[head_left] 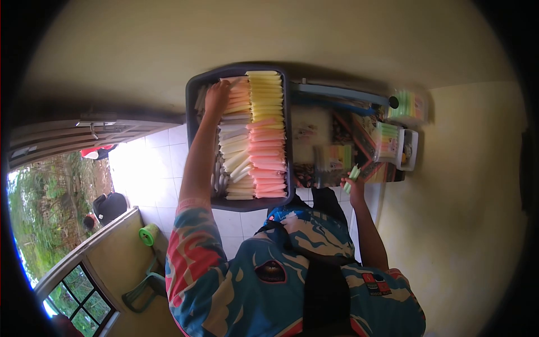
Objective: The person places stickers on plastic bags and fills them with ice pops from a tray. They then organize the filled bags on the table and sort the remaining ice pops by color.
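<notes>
A large dark tub (289, 140) holds rows of slim wrapped sticks: yellow sticks (265, 95), pink sticks (266, 160), cream ones and some greyish ones along the left side. My left hand (217, 99) reaches into the tub's upper left part, on the sticks beside the pink-orange row; its fingers are bent and what they grip is hidden. To the right of the tub, my right hand (353, 185) is closed around light green sticks (352, 177). Close to it on the table lies a clear pack of coloured sticks (334, 157).
Clear containers of green and pink sticks (386, 140) stand at the table's right end, by a white basket (414, 150). A grey-blue bar-shaped device (337, 92) lies along the wall. At lower left are a green chair (143, 292) and a window.
</notes>
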`<state>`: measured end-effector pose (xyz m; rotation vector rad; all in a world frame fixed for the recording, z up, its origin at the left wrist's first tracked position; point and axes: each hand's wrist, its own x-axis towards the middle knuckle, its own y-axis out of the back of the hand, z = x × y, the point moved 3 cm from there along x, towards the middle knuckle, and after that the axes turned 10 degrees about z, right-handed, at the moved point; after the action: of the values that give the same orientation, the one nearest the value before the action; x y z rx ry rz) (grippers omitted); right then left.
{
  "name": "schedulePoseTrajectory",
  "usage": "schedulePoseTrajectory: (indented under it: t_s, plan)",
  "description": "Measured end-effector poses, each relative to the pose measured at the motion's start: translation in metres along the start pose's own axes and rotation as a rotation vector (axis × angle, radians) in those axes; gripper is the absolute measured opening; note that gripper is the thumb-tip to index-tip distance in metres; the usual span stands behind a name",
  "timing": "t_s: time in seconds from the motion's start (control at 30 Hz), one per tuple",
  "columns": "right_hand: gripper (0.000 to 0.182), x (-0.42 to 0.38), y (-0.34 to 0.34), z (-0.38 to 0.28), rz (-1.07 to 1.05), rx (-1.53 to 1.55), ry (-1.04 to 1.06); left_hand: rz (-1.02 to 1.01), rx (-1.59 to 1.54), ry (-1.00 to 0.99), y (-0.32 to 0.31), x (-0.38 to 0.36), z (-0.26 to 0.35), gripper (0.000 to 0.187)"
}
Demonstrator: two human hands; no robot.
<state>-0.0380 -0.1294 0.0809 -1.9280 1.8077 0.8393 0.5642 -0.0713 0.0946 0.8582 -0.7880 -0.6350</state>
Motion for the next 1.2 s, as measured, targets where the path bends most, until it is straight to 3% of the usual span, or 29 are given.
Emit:
schedulePoseTrajectory:
  t_s: [0.13,0.3,0.4,0.43,0.53,0.63,0.77,0.9,1.0,1.2]
  plan:
    - [0.032,0.003,-0.016,-0.004,-0.026,-0.013,0.023,0.138,-0.148,0.366,0.073,-0.040,0.009,0.028]
    - [0.032,0.014,-0.023,0.004,-0.101,-0.125,-0.025,0.289,-0.142,0.501,0.115,-0.121,-0.002,0.035]
    - [0.032,0.011,-0.031,-0.002,-0.118,-0.085,-0.002,0.419,0.174,0.267,0.129,-0.145,0.016,0.038]
    - [0.032,0.011,-0.033,-0.002,-0.126,-0.082,0.003,0.360,0.075,0.389,0.122,-0.150,0.013,0.036]
    - [0.031,0.009,-0.036,-0.004,-0.144,-0.099,0.005,0.134,-0.137,0.426,0.094,-0.139,0.008,0.034]
    - [0.030,0.007,-0.039,-0.010,-0.144,-0.117,-0.001,0.018,-0.223,0.351,0.064,-0.111,0.013,0.028]
    - [0.030,0.003,-0.035,-0.017,-0.108,-0.091,0.010,-0.089,-0.072,0.102,0.019,-0.086,0.008,0.022]
    - [0.031,0.006,-0.018,-0.014,-0.071,-0.086,0.018,-0.204,0.148,0.082,0.003,-0.072,0.012,0.021]
    - [0.033,0.009,-0.006,-0.007,-0.084,-0.068,-0.017,-0.162,0.206,0.047,0.001,-0.070,0.016,0.020]
    - [0.033,0.005,-0.006,-0.006,-0.081,-0.048,0.021,-0.236,0.038,0.020,-0.001,-0.066,0.006,0.025]
